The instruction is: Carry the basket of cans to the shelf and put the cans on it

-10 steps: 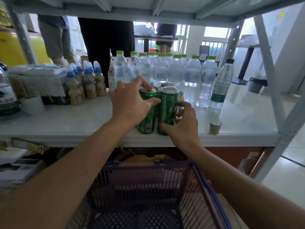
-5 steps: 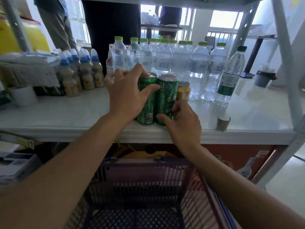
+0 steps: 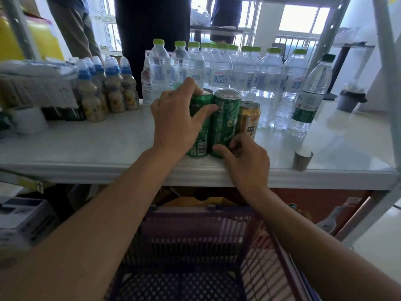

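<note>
Two green cans stand upright side by side near the front edge of the white shelf (image 3: pixel 108 153). My left hand (image 3: pixel 175 122) wraps around the left green can (image 3: pixel 198 146), thumb across its front. My right hand (image 3: pixel 245 161) has its fingertips on the base of the right green can (image 3: pixel 224 118). A gold can (image 3: pixel 249 118) stands just behind and to the right of them. The purple basket (image 3: pixel 195 253) sits below the shelf between my forearms; no cans show inside it.
Several clear water bottles with green caps (image 3: pixel 219 70) stand behind the cans. Small blue-capped bottles (image 3: pixel 108 90) and packaged goods fill the left. A cardboard tube (image 3: pixel 302 160) stands at the shelf's right front. A metal upright (image 3: pixel 388 83) is on the right. People's legs are behind the shelf.
My right hand has slid down from around the right green can to its base. The left hand keeps its hold. The view has dropped slightly toward the shelf.
</note>
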